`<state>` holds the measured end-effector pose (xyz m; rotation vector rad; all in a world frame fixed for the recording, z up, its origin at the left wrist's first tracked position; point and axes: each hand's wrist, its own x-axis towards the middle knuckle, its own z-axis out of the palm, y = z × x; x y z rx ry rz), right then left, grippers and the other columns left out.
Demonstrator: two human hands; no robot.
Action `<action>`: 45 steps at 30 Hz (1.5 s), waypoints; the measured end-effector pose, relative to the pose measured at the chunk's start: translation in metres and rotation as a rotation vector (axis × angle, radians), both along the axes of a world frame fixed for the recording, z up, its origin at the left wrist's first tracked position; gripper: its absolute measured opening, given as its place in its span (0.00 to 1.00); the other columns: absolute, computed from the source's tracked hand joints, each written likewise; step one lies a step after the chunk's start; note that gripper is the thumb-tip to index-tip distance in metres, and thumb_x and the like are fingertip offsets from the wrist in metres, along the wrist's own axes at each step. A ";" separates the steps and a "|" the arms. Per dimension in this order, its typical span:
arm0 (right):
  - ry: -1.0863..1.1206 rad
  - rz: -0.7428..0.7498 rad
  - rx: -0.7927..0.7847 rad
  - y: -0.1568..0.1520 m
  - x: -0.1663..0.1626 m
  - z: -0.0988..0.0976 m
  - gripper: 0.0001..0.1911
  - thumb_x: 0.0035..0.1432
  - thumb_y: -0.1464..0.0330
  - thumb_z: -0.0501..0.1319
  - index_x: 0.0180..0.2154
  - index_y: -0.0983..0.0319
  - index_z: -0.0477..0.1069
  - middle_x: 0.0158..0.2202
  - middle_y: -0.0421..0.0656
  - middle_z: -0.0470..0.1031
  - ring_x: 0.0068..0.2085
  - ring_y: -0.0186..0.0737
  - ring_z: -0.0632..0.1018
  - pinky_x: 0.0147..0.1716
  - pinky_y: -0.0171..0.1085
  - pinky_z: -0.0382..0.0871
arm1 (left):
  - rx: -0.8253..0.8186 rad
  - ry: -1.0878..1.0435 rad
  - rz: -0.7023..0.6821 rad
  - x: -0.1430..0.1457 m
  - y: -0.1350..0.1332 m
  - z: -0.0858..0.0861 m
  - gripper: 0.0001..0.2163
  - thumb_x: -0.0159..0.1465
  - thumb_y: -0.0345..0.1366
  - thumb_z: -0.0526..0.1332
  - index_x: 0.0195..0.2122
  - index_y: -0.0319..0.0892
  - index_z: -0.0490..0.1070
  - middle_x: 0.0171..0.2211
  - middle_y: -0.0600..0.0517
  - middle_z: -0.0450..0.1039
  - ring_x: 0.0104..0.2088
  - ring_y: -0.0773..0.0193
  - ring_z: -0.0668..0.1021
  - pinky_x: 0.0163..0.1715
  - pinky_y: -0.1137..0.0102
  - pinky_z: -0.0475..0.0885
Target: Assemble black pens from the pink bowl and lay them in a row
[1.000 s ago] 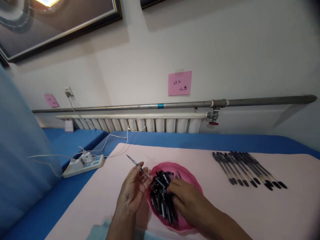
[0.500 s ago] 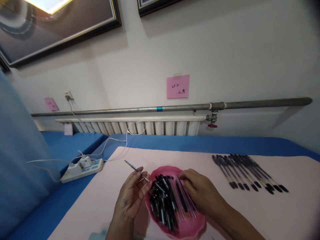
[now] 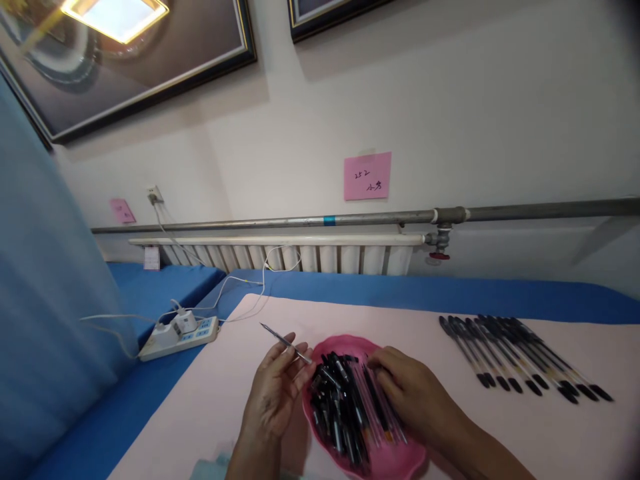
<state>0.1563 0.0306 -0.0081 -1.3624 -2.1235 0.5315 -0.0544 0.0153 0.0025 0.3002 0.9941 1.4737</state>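
Observation:
In my left hand (image 3: 280, 387), palm up, a slim clear pen barrel (image 3: 275, 335) is held between thumb and fingers, its pointed end toward the upper left. A pink scalloped bowl (image 3: 385, 463) stands just to the right. Inside it, black pen caps and short pen parts (image 3: 340, 413) fill the left side, while thin clear tubes and dark refills (image 3: 373, 400) lie side by side on the right. My right hand (image 3: 407, 383) reaches over the bowl's right rim, its fingers curled down at the upper ends of the refills. Its fingertips are partly hidden.
Several capped black pens (image 3: 520, 357) lie in a slanted row on the pink sheet (image 3: 200, 407) at right. A power strip (image 3: 180, 337) with white plugs and cables sits at left on the blue surface. Behind are a radiator (image 3: 320, 257), a pipe and a wall.
The whole view has shifted, so everything appears slightly farther right and a little lower. Both hands keep nearly the same pose, the pen barrel still in my left hand.

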 end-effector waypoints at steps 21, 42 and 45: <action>-0.328 0.025 0.037 0.002 0.030 0.022 0.14 0.51 0.76 0.52 0.29 0.58 0.75 0.39 0.45 0.76 0.42 0.46 0.72 0.38 0.42 0.62 | 0.005 -0.019 0.021 -0.005 -0.001 0.002 0.09 0.60 0.23 0.55 0.41 0.35 0.68 0.28 0.46 0.75 0.29 0.63 0.79 0.31 0.69 0.77; -0.149 0.306 0.024 -0.022 -0.026 0.009 0.11 0.57 0.76 0.52 0.33 0.62 0.72 0.36 0.44 0.74 0.38 0.40 0.72 0.40 0.39 0.65 | 0.003 -0.039 0.028 -0.005 -0.001 0.004 0.09 0.59 0.22 0.55 0.40 0.35 0.68 0.26 0.48 0.75 0.27 0.65 0.79 0.30 0.70 0.76; -0.200 0.347 0.013 -0.026 -0.038 -0.003 0.11 0.55 0.77 0.54 0.36 0.61 0.73 0.38 0.44 0.75 0.40 0.42 0.72 0.42 0.41 0.63 | -0.005 -0.030 0.023 -0.005 0.000 0.004 0.08 0.59 0.23 0.55 0.40 0.35 0.68 0.26 0.47 0.75 0.27 0.64 0.79 0.29 0.70 0.76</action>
